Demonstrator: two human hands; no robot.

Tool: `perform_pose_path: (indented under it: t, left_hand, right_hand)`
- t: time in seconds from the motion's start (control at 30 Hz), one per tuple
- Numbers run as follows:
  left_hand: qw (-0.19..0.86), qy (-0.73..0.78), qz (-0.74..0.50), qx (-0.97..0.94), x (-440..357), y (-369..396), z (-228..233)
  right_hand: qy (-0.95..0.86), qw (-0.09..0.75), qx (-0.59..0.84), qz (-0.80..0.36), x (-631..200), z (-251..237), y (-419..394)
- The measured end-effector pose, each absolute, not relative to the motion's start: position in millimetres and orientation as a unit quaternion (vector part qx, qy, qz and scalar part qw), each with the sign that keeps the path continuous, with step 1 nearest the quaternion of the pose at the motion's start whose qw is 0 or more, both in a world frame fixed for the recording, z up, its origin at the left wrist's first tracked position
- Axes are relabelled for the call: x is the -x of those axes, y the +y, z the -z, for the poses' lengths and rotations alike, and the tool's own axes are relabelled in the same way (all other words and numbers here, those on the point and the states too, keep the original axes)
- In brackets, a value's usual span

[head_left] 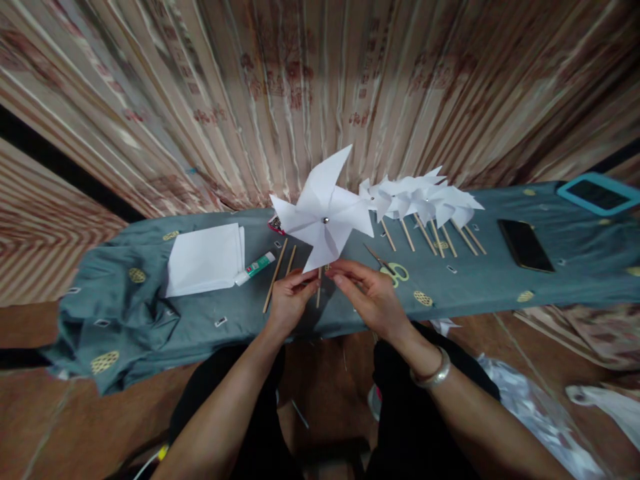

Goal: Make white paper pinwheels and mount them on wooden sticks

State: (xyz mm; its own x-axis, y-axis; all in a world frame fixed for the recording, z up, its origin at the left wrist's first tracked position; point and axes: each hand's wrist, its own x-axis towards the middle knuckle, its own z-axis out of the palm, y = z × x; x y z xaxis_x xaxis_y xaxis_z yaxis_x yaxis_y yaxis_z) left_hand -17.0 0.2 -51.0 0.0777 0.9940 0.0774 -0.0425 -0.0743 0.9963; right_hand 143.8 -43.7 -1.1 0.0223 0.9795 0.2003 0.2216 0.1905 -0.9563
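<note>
The room is dim and warm, with soft light falling from above onto the white pinwheel (323, 215), the brightest thing here. Shadows are faint. The curtain (280, 93) smears at the top and bends hard toward the corners. The dark phone (525, 245) catches a dull sheen.

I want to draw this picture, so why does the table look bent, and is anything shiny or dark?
Head view: the wide lens bows the cloth-covered table and curtain; the room is dim; the white pinwheel held by the left hand and right hand looks brightest; its centre pin glints, as does the bracelet; edges blur slightly.
</note>
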Motion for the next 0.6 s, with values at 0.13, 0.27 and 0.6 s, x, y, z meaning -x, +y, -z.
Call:
perform_pose_path:
  t: [0.13,0.27,0.6]
  left_hand:
    - [0.513,0.443,-0.511,-0.528,17.4,0.7,50.4]
    - [0.513,0.447,-0.515,-0.521,17.4,1.6,49.7]
    - [0.58,0.461,-0.508,-0.438,15.1,-0.7,41.0]
  right_hand:
    - [-0.667,0.413,0.515,-0.346,-145.9,-1.4,-44.1]
    - [-0.71,0.35,0.545,-0.277,-149.5,2.1,-42.2]
    - [-0.695,0.251,0.57,-0.359,-133.2,10.7,-42.4]
